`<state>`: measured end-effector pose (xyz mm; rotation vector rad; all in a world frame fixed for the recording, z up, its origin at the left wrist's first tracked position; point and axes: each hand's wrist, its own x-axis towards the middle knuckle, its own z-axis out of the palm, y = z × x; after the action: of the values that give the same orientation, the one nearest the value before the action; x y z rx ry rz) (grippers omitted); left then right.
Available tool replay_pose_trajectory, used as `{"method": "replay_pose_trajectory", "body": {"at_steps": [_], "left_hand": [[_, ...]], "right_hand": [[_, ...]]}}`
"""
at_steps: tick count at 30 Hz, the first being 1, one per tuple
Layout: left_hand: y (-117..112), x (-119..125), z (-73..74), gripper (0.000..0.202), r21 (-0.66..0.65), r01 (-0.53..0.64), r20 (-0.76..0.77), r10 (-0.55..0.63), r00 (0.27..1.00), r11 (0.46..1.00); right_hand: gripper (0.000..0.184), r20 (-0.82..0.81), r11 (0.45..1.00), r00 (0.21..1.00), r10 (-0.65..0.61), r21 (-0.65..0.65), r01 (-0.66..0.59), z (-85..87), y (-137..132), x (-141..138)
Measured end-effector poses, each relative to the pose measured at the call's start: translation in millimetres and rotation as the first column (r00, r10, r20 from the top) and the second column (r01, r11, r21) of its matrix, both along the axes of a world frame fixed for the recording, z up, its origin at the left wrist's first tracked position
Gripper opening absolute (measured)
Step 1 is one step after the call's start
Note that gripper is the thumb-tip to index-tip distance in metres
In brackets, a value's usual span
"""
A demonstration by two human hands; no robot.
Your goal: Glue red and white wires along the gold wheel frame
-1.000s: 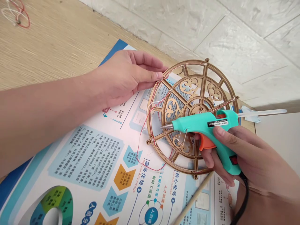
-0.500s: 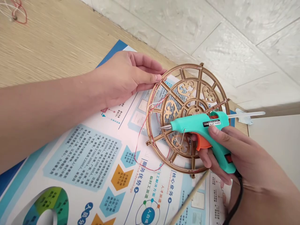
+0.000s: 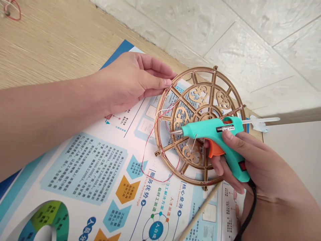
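My left hand [image 3: 140, 82] pinches the upper left rim of a round, gold-coloured openwork frame [image 3: 173, 144] with spokes and scroll ornaments. In my right hand [image 3: 253, 157] is a turquoise hot glue gun [image 3: 209, 129] with an orange trigger, a finger resting at that trigger. Its metal nozzle points left, over the frame's left side. A clear glue stick [image 3: 263, 120] sticks out of the gun's back end. Thin red and white wires [image 3: 142, 160] run along the frame's rim, and one loop hangs out over the printed sheet below.
A printed poster sheet [image 3: 85, 170] covers much of the wooden table [image 3: 62, 43]. A thin wooden stick [image 3: 200, 211] lies below the frame. Loose red and white wires [image 3: 15, 15] are at the far upper left. A tiled wall [image 3: 195, 30] stands behind; the gun's black cord [image 3: 250, 214] trails downward.
The whole view has shifted slightly, moving everything a little left. Both hands keep their holds, and the glue gun's nozzle stays over the frame's left side.
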<state>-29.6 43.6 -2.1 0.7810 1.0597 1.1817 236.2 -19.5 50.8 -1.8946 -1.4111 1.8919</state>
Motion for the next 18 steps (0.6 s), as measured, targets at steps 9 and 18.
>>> {"method": "replay_pose_trajectory", "body": {"at_steps": [9,18], "left_hand": [[-1.0,-1.8,0.1,0.022,0.041,-0.020,0.078,0.017,0.997,0.999],[3.5,-10.8,13.2,0.026,-0.070,0.043,-0.038,-0.046,0.998,0.997]], "right_hand": [[0.064,-0.045,1.000,0.999,0.008,0.021,-0.007,18.5,-0.1,13.8],[0.051,0.276,0.739,0.937,-0.213,0.673,-0.030,76.9,-32.1,54.3]]}}
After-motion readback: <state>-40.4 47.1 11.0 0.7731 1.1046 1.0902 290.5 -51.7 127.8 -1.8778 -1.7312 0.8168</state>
